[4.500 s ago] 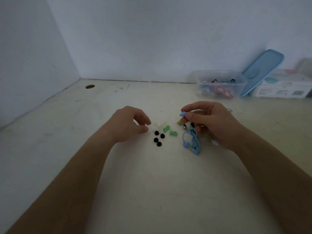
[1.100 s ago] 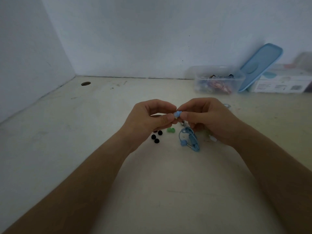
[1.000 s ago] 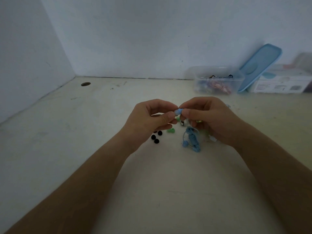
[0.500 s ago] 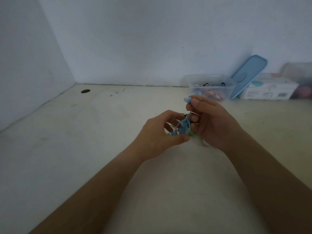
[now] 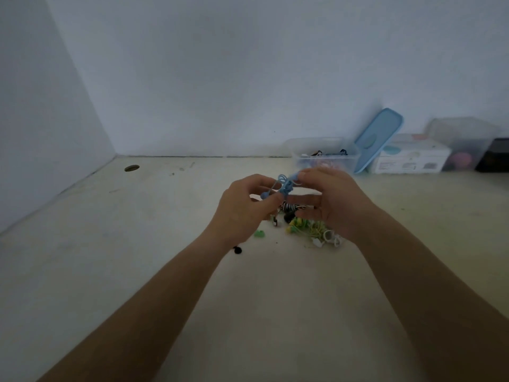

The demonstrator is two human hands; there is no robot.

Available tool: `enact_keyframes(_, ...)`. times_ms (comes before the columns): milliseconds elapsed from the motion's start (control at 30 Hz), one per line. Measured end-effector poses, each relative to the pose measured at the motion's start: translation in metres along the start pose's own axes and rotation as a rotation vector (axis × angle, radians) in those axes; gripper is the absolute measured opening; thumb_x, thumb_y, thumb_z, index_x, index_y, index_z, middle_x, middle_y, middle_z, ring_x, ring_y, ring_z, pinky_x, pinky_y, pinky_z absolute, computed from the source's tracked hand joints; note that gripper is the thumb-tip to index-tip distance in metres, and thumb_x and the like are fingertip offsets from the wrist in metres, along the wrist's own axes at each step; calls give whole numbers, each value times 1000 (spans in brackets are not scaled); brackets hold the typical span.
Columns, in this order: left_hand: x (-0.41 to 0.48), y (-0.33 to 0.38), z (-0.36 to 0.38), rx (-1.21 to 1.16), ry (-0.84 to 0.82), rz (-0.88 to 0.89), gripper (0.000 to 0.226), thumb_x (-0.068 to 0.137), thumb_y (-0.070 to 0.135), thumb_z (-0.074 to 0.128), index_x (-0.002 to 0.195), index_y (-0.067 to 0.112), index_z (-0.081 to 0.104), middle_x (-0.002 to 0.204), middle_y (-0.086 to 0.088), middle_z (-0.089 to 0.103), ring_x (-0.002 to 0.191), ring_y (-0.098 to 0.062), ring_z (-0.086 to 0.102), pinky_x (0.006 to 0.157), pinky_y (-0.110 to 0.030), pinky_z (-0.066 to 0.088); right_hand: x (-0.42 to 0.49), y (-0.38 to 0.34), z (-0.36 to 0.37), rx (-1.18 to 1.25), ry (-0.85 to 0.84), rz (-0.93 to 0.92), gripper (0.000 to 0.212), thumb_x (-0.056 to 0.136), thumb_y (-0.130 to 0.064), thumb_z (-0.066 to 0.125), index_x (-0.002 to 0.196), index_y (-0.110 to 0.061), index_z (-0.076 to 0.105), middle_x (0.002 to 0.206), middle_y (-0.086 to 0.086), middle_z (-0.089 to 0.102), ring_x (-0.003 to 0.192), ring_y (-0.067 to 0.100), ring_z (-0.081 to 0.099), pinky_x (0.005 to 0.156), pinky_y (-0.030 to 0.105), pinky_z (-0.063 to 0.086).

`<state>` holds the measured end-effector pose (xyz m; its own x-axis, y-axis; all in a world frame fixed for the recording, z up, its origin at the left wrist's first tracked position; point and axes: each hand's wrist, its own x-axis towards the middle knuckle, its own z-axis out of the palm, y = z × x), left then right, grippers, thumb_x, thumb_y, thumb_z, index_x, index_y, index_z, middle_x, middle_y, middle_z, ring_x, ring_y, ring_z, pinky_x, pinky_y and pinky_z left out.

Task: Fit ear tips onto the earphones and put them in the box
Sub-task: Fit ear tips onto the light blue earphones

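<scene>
The left hand pinches one bud of the blue earphones between thumb and forefinger. The right hand pinches the other end of the bundled cord at its tips, with its lower fingers stretched straight. The earphones hang in the air between the two hands, clear of the tabletop. Whether both buds carry tips is too small to tell.

The step looks like checking the second bud and then carrying the set to the box at the hands' 1 o'clock. It probably goes best with the grip on the hard body of a bud, not on a soft tip. The cord should stay gathered so no loop catches the pile below.

A round hole sits at the hands' 10 o'clock. A black ear tip and a green ear tip lie at the left hand's 6 o'clock. A pile of other earphones lies under the right hand. Right of the clear box a blue lid stands tilted, then come a white carton, a second clear tub and something dark. Plain pale walls meet in a corner at 11 o'clock.
</scene>
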<state>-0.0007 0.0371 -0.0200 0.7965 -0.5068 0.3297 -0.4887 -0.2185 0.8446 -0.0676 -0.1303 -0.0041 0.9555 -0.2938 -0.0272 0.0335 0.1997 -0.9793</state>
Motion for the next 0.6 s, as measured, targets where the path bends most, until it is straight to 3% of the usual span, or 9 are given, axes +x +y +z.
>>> enact_keyframes(133,25,2,10,145,8,61,16,93,28,65,106,26,74,93,8,74,80,-7,70,78,-35,59,2,-12,-6,14,12,44,12,93,-11,60,103,-8,66,100,12,76,87,34,75,59,33,58)
enact_keyframes(267,59,7,29,85,48,45,28,85,26,74,112,19,67,98,1,73,78,-10,69,73,-31,58,15,-26,-29,120,67,49,14,95,-8,57,106,-4,64,94,16,74,79,29,75,60,32,58)
enact_keyframes(433,118,12,55,107,82,80,19,78,26,81,93,19,71,92,4,71,90,-11,68,78,-39,58,54,-45,-57,119,177,17,10,94,-5,57,103,-2,60,95,20,71,74,29,73,63,35,62)
enact_keyframes(600,174,10,73,166,102,60,15,82,24,78,95,17,74,93,3,70,88,-11,65,67,-8,42,109,-60,-75,-106,302,-49,2,91,-3,63,91,-5,65,92,21,71,76,30,72,72,41,62)
